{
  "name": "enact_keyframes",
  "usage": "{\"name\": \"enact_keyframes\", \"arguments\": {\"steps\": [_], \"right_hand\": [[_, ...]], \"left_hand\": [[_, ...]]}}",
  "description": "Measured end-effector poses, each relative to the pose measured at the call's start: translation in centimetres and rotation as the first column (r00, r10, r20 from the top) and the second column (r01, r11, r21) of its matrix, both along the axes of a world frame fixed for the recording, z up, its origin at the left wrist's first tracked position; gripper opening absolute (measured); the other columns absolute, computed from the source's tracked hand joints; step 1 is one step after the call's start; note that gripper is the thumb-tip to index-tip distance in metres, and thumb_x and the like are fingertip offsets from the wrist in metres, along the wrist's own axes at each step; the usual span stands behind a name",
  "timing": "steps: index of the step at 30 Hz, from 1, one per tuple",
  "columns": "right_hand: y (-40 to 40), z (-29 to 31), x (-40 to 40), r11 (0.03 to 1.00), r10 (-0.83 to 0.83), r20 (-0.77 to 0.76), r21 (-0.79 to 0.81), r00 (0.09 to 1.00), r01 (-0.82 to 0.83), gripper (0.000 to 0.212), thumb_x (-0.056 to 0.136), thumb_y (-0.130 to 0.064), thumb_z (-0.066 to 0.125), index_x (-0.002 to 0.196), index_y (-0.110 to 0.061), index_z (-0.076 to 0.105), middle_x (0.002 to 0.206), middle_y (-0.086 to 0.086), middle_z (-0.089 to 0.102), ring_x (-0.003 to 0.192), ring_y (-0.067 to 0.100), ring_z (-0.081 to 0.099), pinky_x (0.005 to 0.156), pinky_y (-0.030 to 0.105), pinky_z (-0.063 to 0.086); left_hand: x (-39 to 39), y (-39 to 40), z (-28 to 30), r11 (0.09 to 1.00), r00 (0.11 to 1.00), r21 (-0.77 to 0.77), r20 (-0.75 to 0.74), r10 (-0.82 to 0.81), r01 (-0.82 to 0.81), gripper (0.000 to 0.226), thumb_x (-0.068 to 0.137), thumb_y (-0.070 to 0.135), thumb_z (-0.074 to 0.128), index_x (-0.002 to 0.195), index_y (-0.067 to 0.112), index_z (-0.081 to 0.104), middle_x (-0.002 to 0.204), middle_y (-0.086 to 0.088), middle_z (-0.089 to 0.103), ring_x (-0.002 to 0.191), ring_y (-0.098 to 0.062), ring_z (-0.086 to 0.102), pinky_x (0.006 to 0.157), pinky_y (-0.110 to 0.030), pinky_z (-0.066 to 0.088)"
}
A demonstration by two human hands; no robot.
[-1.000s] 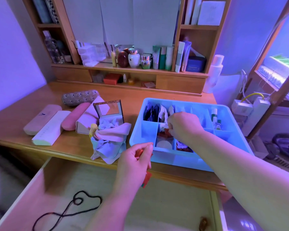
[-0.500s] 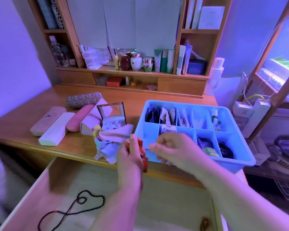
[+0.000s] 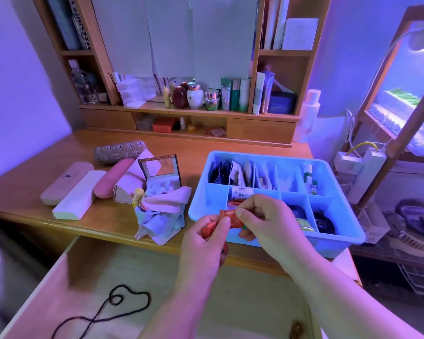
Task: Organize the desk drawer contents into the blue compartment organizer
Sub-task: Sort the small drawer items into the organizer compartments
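Observation:
The blue compartment organizer (image 3: 338, 237) stands on the desk at the right, its sections holding sachets, small bottles and dark round items. Over its near left corner my left hand (image 3: 203, 243) grips several small red packets (image 3: 209, 228). My right hand (image 3: 262, 218) pinches one red packet (image 3: 230, 217) between thumb and forefinger, touching the bunch in my left hand. The open drawer (image 3: 145, 277) lies below, with a black bead string (image 3: 118, 302) at its left and a small brown item (image 3: 296, 327) at its right edge.
On the desk to the left lie several glasses cases (image 3: 71, 189), a small mirror box (image 3: 160, 176) and a bundle of cloths (image 3: 160, 211). Shelves with cosmetic bottles (image 3: 195, 95) stand behind. A power strip (image 3: 362, 172) sits right of the organizer.
My right hand has come back out of the organizer toward me and now pinches a red packet from my left hand's bunch. The left hand has risen slightly.

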State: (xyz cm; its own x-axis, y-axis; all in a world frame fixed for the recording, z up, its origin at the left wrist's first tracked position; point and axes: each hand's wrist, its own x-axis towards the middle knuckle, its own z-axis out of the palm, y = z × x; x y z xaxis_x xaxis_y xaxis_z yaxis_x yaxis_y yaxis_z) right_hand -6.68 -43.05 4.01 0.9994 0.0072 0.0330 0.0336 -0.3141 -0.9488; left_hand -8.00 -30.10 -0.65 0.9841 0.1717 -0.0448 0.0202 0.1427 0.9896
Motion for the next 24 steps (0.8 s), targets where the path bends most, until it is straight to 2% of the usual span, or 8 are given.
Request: {"name": "enact_keyframes", "arguments": {"steps": [3, 5, 9, 11, 13, 18, 21, 24], "right_hand": [[0.1, -0.2, 0.1, 0.945, 0.115, -0.177, 0.324, 0.977, -0.053, 0.014, 0.082, -0.003, 0.070, 0.072, -0.014, 0.071, 0.067, 0.002, 0.072, 0.058, 0.011, 0.066, 0.056, 0.018, 0.053], [-0.3, -0.1, 0.5, 0.937, 0.132, -0.174, 0.344, 0.976, -0.065, 0.023, 0.081, -0.001, 0.069, 0.067, -0.018, 0.075, 0.067, 0.001, 0.072, 0.056, 0.008, 0.063, 0.058, 0.018, 0.052], [-3.0, 1.6, 3.8, 0.990, -0.072, 0.160, -0.112, 0.984, 0.090, 0.032, 0.081, -0.008, 0.065, 0.061, -0.032, 0.071, 0.057, -0.009, 0.067, 0.048, 0.002, 0.052, 0.043, 0.008, 0.036], [-3.4, 2.2, 6.0, 0.883, -0.002, 0.217, -0.458, 0.976, 0.103, 0.024, 0.082, -0.013, 0.064, 0.066, -0.030, 0.070, 0.063, -0.007, 0.065, 0.053, 0.010, 0.052, 0.043, 0.013, 0.036], [-2.5, 1.7, 8.0, 0.733, 0.134, 0.158, -0.681, 0.978, 0.009, 0.015, 0.084, -0.012, 0.060, 0.078, -0.018, 0.073, 0.074, 0.000, 0.067, 0.066, 0.018, 0.057, 0.056, 0.026, 0.043], [-0.2, -0.2, 10.0, 0.424, 0.275, 0.082, -0.905, 0.958, -0.044, 0.017, 0.082, -0.006, 0.052, 0.073, -0.019, 0.059, 0.090, 0.006, 0.065, 0.087, 0.030, 0.060, 0.064, 0.031, 0.046], [0.6, -1.4, 10.2, 0.206, 0.310, 0.032, -0.978, 0.950, -0.034, 0.021, 0.081, -0.004, 0.048, 0.066, -0.019, 0.051, 0.091, 0.003, 0.058, 0.082, 0.026, 0.059, 0.054, 0.024, 0.036], [0.9, -0.8, 10.5, 0.104, 0.279, -0.052, -0.991, 0.959, -0.084, 0.024, 0.082, -0.001, 0.048, 0.065, -0.018, 0.046, 0.082, 0.003, 0.054, 0.071, 0.026, 0.051, 0.045, 0.022, 0.024]], "left_hand": [[0.0, 0.0, -0.1, 1.000, 0.999, -0.001, 0.050, -0.004, 0.004, 0.017, 0.089, 0.019, 0.062, 0.073, 0.024, 0.067, 0.049, 0.008, 0.042, 0.040, -0.009, 0.034, 0.038, -0.017, 0.028], [0.2, 0.0, -0.1, 0.999, 0.997, 0.032, 0.076, -0.015, 0.013, 0.018, 0.090, 0.021, 0.061, 0.074, 0.025, 0.069, 0.050, 0.007, 0.042, 0.040, -0.009, 0.034, 0.038, -0.017, 0.028], [1.0, 1.0, -0.9, 0.941, 0.988, 0.336, 0.151, -0.007, -0.045, 0.015, 0.091, 0.022, 0.058, 0.088, 0.029, 0.071, 0.047, 0.016, 0.049, 0.043, -0.002, 0.041, 0.043, -0.011, 0.033], [1.2, 1.5, -1.4, 0.900, 0.985, 0.430, 0.171, -0.011, -0.065, 0.015, 0.092, 0.020, 0.057, 0.096, 0.029, 0.069, 0.050, 0.021, 0.054, 0.045, 0.000, 0.044, 0.045, -0.009, 0.033], [1.3, 1.7, -1.7, 0.888, 0.982, 0.454, 0.186, -0.017, -0.070, 0.016, 0.092, 0.020, 0.058, 0.097, 0.031, 0.068, 0.050, 0.021, 0.054, 0.045, -0.001, 0.043, 0.045, -0.009, 0.033], [1.4, 1.8, -2.1, 0.899, 0.979, 0.433, 0.203, -0.030, -0.062, 0.019, 0.091, 0.021, 0.056, 0.093, 0.036, 0.068, 0.050, 0.019, 0.052, 0.044, 0.000, 0.040, 0.045, -0.009, 0.032], [1.3, 1.9, -2.1, 0.898, 0.979, 0.436, 0.198, -0.036, -0.055, 0.019, 0.092, 0.021, 0.056, 0.096, 0.034, 0.069, 0.050, 0.020, 0.052, 0.044, 0.000, 0.039, 0.045, -0.008, 0.031], [1.4, 1.9, -1.7, 0.902, 0.984, 0.431, 0.173, -0.052, -0.029, 0.017, 0.092, 0.022, 0.056, 0.099, 0.031, 0.068, 0.050, 0.022, 0.053, 0.045, 0.002, 0.043, 0.047, -0.007, 0.033]]}}
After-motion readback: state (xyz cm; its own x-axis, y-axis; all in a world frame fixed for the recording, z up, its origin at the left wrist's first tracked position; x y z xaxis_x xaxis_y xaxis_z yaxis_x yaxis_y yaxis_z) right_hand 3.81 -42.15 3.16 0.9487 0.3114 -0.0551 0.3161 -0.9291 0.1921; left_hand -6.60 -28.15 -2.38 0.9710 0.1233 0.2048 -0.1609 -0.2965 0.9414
